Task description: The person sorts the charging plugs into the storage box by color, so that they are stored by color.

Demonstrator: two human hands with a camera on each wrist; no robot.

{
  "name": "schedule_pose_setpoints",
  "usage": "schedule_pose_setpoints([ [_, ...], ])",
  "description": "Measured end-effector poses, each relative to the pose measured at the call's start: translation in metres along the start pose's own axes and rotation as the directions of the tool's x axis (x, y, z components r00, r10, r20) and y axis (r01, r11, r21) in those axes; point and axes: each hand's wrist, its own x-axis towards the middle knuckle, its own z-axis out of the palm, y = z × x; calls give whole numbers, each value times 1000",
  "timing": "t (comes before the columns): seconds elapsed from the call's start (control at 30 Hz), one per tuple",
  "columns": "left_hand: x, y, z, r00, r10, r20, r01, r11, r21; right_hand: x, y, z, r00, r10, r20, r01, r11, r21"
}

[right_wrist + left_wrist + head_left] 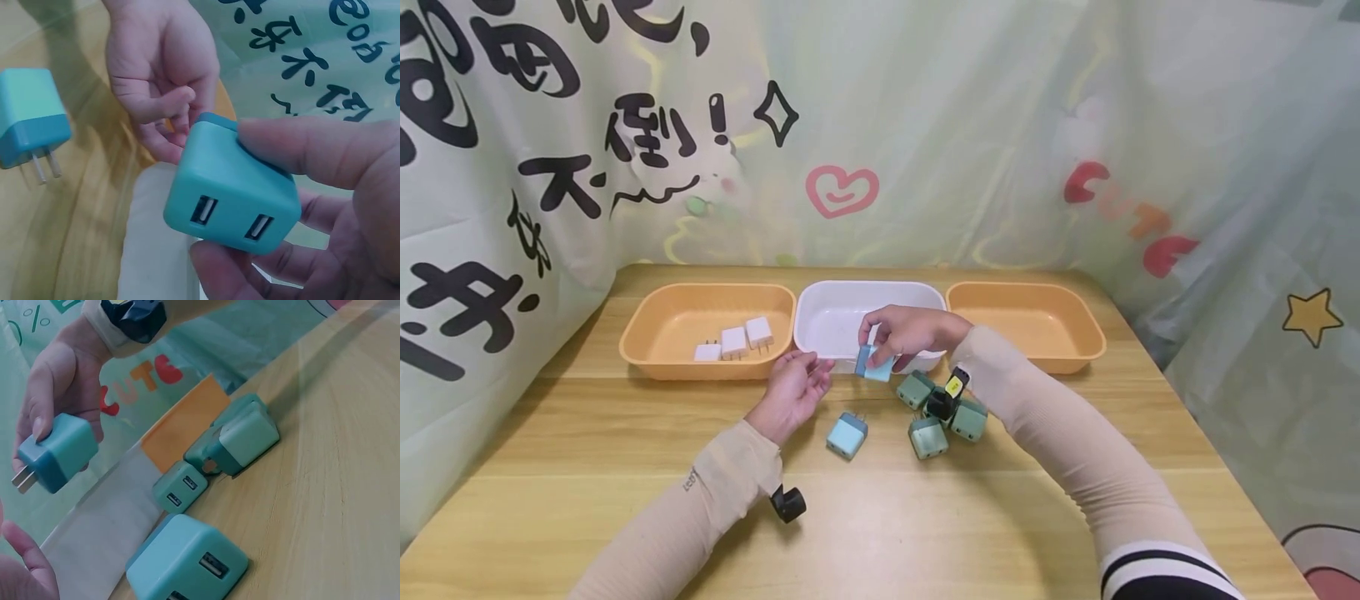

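Note:
My right hand (912, 330) pinches a blue USB charger (875, 363) between thumb and fingers, at the front rim of the white bin (820, 292). In the right wrist view the held charger (234, 187) turns its two USB ports toward the camera; the left wrist view shows its metal prongs. My left hand (790, 392) holds nothing, its fingers loosely bent, beside the white bin's front left corner. Another blue charger (847, 436) lies on the table in front of the hands. Several green chargers (928, 438) are clustered below my right wrist, partly hidden by its camera.
On the left, an orange bin (655, 321) contains several white chargers (733, 342). A second orange bin (1026, 325) stands right of the white one, partly behind my right forearm. Behind the wooden table (775, 550) hangs a printed curtain (955, 125).

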Motion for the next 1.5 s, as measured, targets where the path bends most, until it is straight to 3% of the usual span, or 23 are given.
schedule_pose_setpoints([
  [0.47, 2, -3, 2, 1000, 6, -19, -7, 999, -46, 21, 1, -15, 997, -3, -82, 12, 994, 105],
  [0.87, 3, -2, 2, 1000, 8, -15, -8, 999, -42, 46, 8, -27, 991, 85, -101, -58, 967, 250],
  [1.37, 3, -1, 1, 1000, -9, -14, 8, 999, -50, 82, 19, -37, 977, 158, -141, -107, 943, 316],
  [1.5, 4, -2, 1, 1000, 0, -9, 0, 999, -46, 90, 19, -39, 974, 169, -152, -120, 950, 288],
])
